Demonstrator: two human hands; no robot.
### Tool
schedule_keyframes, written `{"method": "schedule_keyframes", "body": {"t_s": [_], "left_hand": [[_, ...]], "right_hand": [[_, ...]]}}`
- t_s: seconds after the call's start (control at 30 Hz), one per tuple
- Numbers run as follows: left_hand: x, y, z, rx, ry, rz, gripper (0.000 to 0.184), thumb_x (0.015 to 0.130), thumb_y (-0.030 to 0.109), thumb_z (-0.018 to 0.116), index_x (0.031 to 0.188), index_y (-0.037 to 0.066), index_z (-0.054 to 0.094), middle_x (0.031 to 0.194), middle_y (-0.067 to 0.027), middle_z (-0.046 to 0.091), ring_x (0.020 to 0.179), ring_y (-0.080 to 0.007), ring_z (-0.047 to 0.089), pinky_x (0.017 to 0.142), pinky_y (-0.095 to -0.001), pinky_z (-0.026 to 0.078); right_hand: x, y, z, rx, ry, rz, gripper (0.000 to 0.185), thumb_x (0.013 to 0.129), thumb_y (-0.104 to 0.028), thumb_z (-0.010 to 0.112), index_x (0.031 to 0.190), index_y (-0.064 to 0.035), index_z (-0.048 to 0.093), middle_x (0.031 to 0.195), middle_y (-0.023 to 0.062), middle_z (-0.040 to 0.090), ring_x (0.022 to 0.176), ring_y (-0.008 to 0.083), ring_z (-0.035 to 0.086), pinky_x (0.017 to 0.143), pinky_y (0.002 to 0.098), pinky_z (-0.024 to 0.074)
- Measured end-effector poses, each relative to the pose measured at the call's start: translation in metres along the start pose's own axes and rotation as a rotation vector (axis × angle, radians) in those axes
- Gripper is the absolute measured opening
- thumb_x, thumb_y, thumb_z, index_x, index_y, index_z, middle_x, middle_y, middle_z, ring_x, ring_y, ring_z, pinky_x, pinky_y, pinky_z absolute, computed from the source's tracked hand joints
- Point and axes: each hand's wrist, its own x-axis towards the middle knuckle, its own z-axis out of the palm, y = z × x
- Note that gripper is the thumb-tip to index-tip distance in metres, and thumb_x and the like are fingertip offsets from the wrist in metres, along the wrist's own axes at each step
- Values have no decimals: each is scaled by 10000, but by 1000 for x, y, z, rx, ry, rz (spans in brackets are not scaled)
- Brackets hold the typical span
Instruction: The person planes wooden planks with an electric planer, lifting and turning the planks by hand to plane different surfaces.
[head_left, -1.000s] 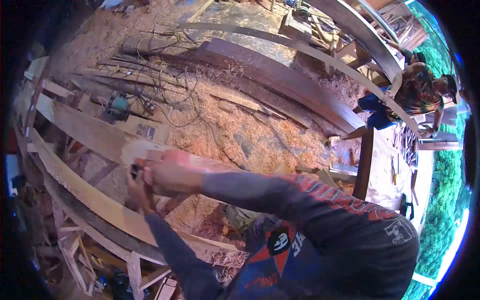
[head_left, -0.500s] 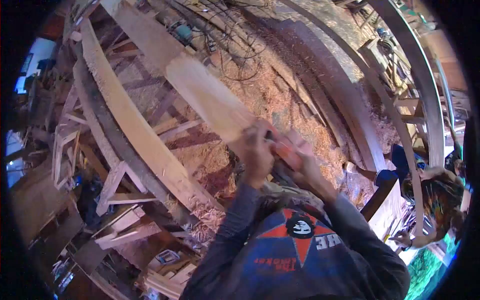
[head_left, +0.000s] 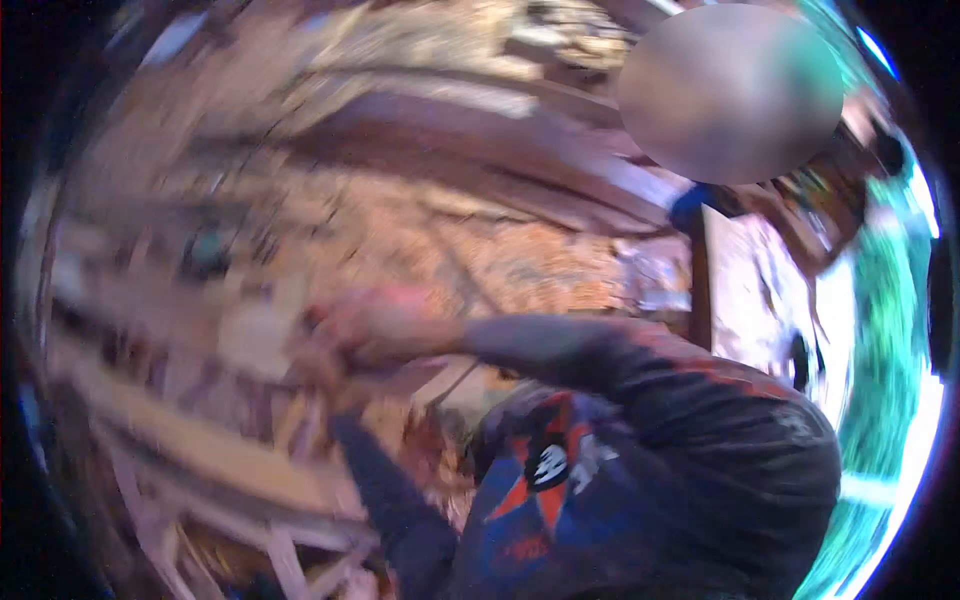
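Motion blur softens the whole view. My right hand (head_left: pixel 385 335) is closed on a red hand tool (head_left: pixel 405 298), which shows as a pinkish-red smear beside it. Against it, my left hand (head_left: pixel 322 362) is closed on the front end of the same tool. Both hands are close together over a pale wooden plank (head_left: pixel 258 335), with arms stretched out to the left. Whether the tool touches the plank cannot be made out.
A curved light board (head_left: pixel 210 435) rests on wooden supports at lower left. Shavings (head_left: pixel 540 265) cover the ground. Dark beams (head_left: pixel 430 135) lie beyond. A green tool (head_left: pixel 207 252) sits at left. Another person, partly blurred out, is at upper right near a pale sheet (head_left: pixel 750 290).
The camera view has swung round since half a second ago. My hands, close to my body then, are now farther out along the plank, still together on the red tool.
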Motion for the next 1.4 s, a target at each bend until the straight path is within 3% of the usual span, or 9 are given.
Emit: {"method": "schedule_keyframes", "body": {"t_s": [0.3, 0.4, 0.53, 0.6, 0.77, 0.97, 1.2, 1.3, 1.4], "left_hand": [[96, -48, -96, 537, -105, 501, 430, 882, 214, 690, 1259, 21, 615, 1134, -139, 667, 956, -281, 645, 801, -382, 542], [-6, 54, -31, 420, -105, -208, 481, 904, 260, 696, 1277, -17, 571, 1160, -128, 666, 984, -236, 629, 882, -333, 502], [-113, 83, 55, 214, -76, -178, 436, 832, 109, 766, 1221, -24, 621, 1033, -138, 695, 904, -207, 632, 818, -334, 525], [-147, 28, 78, 50, -99, -116, 507, 822, 118, 776, 1256, -58, 583, 1190, -176, 638, 1033, -250, 614, 915, -375, 500], [-187, 48, 115, 188, -50, -89, 461, 849, 55, 703, 1286, -14, 573, 1266, -198, 594, 1188, -339, 557, 1018, -414, 450], [-124, 31, 72, 401, 178, 85, 446, 857, 31, 668, 1288, 3, 559, 1255, -224, 597, 1189, -394, 535, 1023, -465, 428], [-4, -16, -17, 364, 224, 74, 438, 828, 60, 685, 1246, -10, 573, 1183, -228, 614, 1132, -408, 556, 968, -487, 446], [66, -40, -68, 539, 301, 106, 354, 810, 71, 679, 1145, -22, 612, 1076, -241, 651, 1031, -414, 606, 907, -468, 470], [131, -69, -126, 439, 265, 73, 430, 848, 226, 701, 1238, 63, 622, 1122, -181, 677, 1057, -353, 644, 899, -444, 495]], "right_hand": [[40, -6, -1, -170, -6, 27, 411, 824, -343, 617, 1206, -194, 595, 972, 108, 663, 852, 300, 651, 711, 420, 526], [-6, 25, 14, -188, 6, -53, 431, 873, -354, 573, 1279, -210, 565, 994, 109, 663, 840, 297, 651, 713, 412, 531], [-130, 45, -10, 22, 29, 95, 458, 957, -386, 492, 1377, -205, 505, 1046, 107, 661, 862, 279, 641, 740, 388, 524], [-167, 123, 17, 240, 61, -23, 472, 963, -341, 518, 1360, -85, 518, 1011, 132, 664, 852, 298, 636, 737, 396, 520], [-230, 38, -64, -52, -201, 405, 370, 911, -269, 598, 1253, -127, 583, 983, 188, 688, 858, 407, 668, 732, 464, 534], [-154, 50, -28, -126, -323, 438, 576, 803, -310, 756, 1315, -118, 572, 908, 264, 681, 864, 391, 687, 719, 433, 528], [10, 61, 29, -358, -38, -127, 481, 837, -316, 695, 1287, -183, 591, 1055, 217, 635, 880, 366, 652, 723, 444, 533], [104, 23, 47, 17, -42, -412, 293, 875, -292, 651, 1126, -141, 631, 973, 147, 611, 930, 343, 631, 758, 437, 522], [190, 18, 64, -384, -276, -289, 249, 859, -265, 652, 1017, -75, 621, 965, 161, 608, 939, 350, 631, 773, 431, 512]]}}
